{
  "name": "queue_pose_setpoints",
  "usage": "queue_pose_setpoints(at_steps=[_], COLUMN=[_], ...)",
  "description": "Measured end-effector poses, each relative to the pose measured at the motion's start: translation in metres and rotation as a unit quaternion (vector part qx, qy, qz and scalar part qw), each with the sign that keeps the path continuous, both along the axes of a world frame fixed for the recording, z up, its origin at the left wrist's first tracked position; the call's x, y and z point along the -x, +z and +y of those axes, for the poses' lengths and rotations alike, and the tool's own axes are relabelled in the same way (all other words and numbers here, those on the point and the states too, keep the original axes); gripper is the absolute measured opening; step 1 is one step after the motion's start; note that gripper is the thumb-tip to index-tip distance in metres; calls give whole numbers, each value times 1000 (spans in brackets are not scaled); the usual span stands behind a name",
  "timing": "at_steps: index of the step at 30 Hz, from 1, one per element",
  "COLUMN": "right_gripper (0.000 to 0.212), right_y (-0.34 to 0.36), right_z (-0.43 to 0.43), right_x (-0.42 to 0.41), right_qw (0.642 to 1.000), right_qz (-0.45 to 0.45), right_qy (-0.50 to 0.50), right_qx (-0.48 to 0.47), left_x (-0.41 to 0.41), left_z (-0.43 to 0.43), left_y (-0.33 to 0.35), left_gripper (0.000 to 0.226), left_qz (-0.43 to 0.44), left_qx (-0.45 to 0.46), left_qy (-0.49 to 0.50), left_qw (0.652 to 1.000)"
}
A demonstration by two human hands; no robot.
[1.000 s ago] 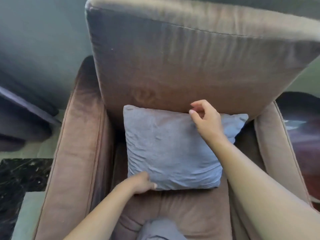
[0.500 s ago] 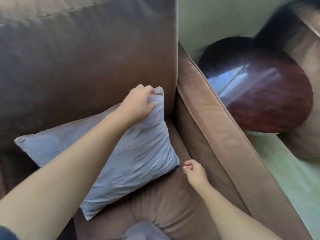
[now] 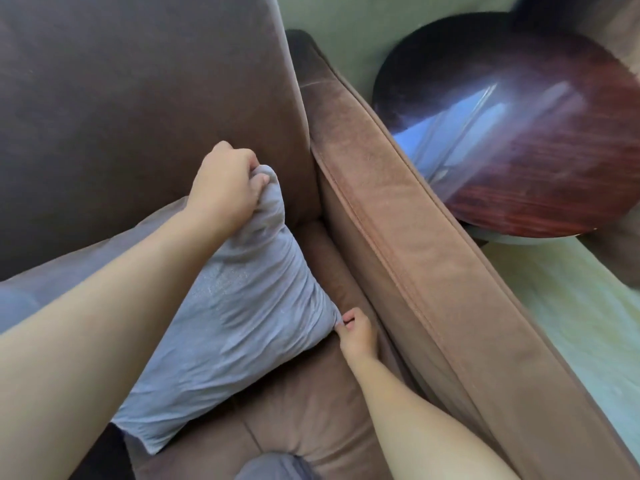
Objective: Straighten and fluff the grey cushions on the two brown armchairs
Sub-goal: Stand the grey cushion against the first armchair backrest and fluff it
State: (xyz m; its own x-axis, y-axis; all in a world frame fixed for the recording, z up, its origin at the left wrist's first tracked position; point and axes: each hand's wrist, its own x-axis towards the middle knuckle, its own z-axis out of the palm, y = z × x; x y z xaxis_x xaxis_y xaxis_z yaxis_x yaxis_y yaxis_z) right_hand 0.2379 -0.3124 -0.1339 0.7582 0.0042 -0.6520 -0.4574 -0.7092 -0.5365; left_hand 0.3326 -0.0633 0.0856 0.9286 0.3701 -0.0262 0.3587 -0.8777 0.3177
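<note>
A grey cushion (image 3: 242, 306) leans tilted against the backrest (image 3: 138, 98) of a brown armchair, its lower edge on the seat (image 3: 311, 410). My left hand (image 3: 225, 188) is shut on the cushion's upper right corner, bunching the fabric in a fist. My right hand (image 3: 356, 336) pinches the cushion's lower right corner, close to the right armrest (image 3: 415, 254). My left forearm hides much of the cushion's left half.
A round dark wooden side table (image 3: 536, 150) stands just beyond the right armrest. Pale green floor (image 3: 571, 323) shows to the right. A grey fabric bulge (image 3: 277, 467) sits at the front edge of the seat.
The view has swung right across the chair. My left hand has gone from the lower left edge to the upper right corner; my right hand has dropped to pinch the lower right corner.
</note>
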Motion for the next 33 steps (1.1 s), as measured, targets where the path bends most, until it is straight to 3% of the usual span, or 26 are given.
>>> queue_pose_setpoints(at_steps=[4, 7, 15, 18, 21, 23, 26, 28, 30, 33], right_gripper=[14, 24, 27, 26, 25, 28, 33, 36, 40, 57], right_y=[6, 10, 13, 13, 30, 52, 98, 133, 160, 178], right_z=[-5, -10, -17, -21, -17, -11, 17, 46, 79, 127], right_x=[10, 19, 21, 17, 11, 5, 0, 1, 6, 16], right_qw=[992, 972, 963, 946, 935, 948, 956, 913, 853, 758], right_qz=[-25, -20, 26, 15, 3, -42, -203, -331, -430, -490], right_qy=[107, 191, 218, 278, 309, 280, 214, 219, 273, 419], right_qx=[68, 138, 159, 165, 173, 148, -12, -95, -118, -95], left_x=[0, -4, -13, -12, -4, 14, 74, 128, 178, 227], left_z=[-4, 6, 13, 14, 13, 7, -9, -17, -13, 22], left_y=[6, 15, 15, 16, 15, 16, 3, -14, -29, -43], left_gripper=[17, 15, 13, 14, 18, 33, 48, 57, 67, 90], left_qz=[-51, -58, -47, -44, -55, -53, -67, -65, -55, 10], left_qx=[12, 26, 12, 1, 44, 81, -10, -40, -66, -109], left_qy=[41, 67, 86, 87, 65, 15, -75, -69, -47, -15], left_qw=[998, 996, 995, 995, 995, 995, 995, 995, 995, 994])
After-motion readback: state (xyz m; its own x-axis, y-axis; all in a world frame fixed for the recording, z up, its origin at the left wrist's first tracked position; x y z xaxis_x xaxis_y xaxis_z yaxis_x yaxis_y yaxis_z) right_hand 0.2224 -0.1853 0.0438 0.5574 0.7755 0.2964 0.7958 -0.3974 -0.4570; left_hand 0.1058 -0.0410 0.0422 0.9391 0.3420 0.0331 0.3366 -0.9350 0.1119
